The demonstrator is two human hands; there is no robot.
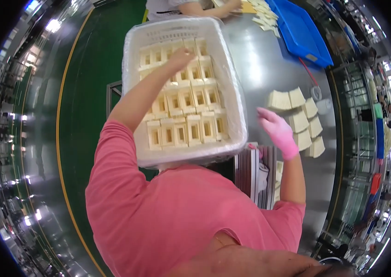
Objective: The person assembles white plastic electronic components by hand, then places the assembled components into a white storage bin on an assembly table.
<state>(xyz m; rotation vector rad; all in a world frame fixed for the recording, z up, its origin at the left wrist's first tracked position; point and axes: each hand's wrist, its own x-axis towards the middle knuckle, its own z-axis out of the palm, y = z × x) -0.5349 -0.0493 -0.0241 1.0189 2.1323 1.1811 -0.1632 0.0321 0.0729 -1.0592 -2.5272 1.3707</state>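
My bare left hand reaches over the far part of a white plastic crate, above rows of cream rectangular frame-like pieces with slots in their middles. Its fingers point down among the pieces, so their grip and anything in it are hidden. In a pink glove, my right hand hovers over the metal table, right of the crate. Its fingers are stretched out and hold nothing that I can see. Close beside it lie several fanned stacks of cream flat pieces.
Clear film wraps the crate's rim. A steel table extends to the right, with a blue tray at its far end. Across from me a person's arm is near scattered cream pieces. Green floor lies to the left.
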